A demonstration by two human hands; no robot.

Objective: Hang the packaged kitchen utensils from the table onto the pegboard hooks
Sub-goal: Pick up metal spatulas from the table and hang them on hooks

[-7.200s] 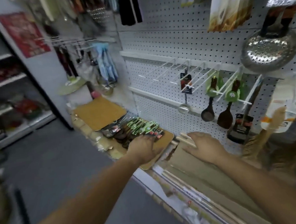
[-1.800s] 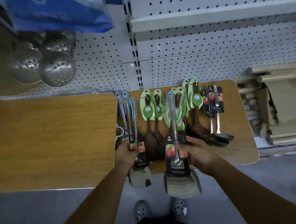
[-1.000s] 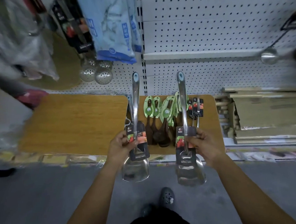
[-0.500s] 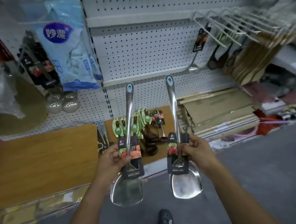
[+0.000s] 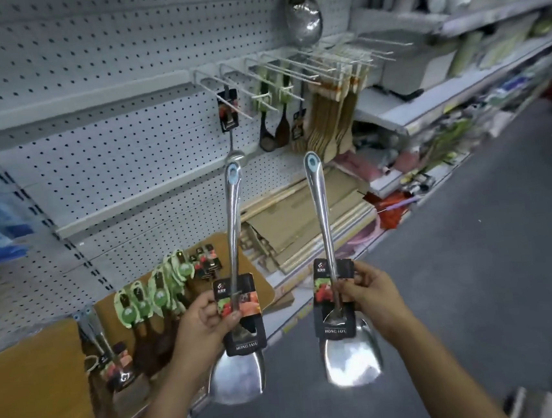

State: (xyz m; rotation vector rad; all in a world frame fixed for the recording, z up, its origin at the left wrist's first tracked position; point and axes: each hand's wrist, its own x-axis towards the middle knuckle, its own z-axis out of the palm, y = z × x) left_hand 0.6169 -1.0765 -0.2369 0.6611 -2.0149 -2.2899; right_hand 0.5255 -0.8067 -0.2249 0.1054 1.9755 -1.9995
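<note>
Two packaged steel spatulas stand upright at lower centre, handles up and blades down. The left hand (image 5: 208, 323) pinches the left spatula (image 5: 233, 219) at its card, thumb in front and fingers curled behind. The right hand (image 5: 374, 297) grips the right spatula (image 5: 319, 204) the same way. Both are clear of the table (image 5: 26, 394) and well short of the pegboard hooks (image 5: 288, 69) at upper centre.

This looks like the carry from table to hooks. Next, each handle's end hole must be raised and threaded onto a bare prong.

On the table lie two more spatulas (image 5: 95, 340), perhaps six green-carded spoons (image 5: 156, 294) (blur hampers counting) and some dark-carded ladles (image 5: 207, 266). One ladle (image 5: 229, 112) and two dark spoons (image 5: 273, 128) already hang.
</note>
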